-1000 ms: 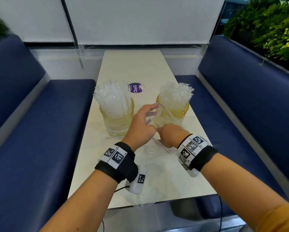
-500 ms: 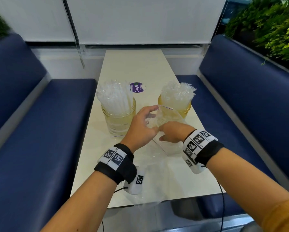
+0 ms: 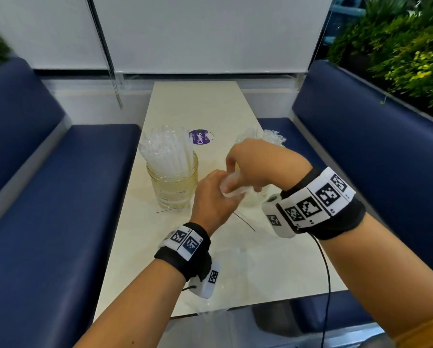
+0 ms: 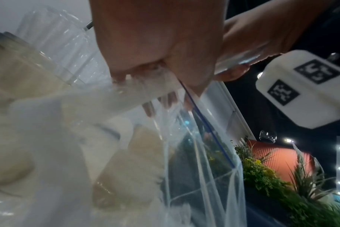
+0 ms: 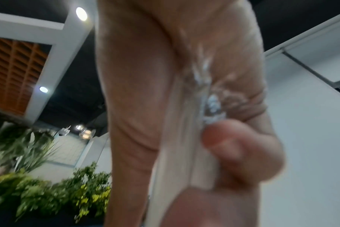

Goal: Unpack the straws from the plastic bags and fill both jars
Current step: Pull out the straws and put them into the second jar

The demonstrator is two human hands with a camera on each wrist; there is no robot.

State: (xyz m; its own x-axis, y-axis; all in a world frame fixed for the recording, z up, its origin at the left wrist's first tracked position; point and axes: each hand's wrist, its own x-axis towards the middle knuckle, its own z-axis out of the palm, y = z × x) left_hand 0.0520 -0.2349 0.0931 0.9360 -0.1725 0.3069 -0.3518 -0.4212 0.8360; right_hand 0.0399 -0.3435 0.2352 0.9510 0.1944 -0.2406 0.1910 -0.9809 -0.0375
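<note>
Now the left hand (image 3: 211, 197) grips the mouth of the clear plastic bag (image 4: 204, 161), fingers curled round the bunched film, near the middle of the table (image 3: 235, 272). Just beyond, the right hand (image 3: 255, 167) has risen from the bag since a moment ago, clamped on a bundle of straws (image 3: 231, 183) it draws upward. Farther off, the left jar (image 3: 172, 183) stands packed; the right jar (image 3: 273, 138) is mostly hidden, likely next to receive them.
</note>
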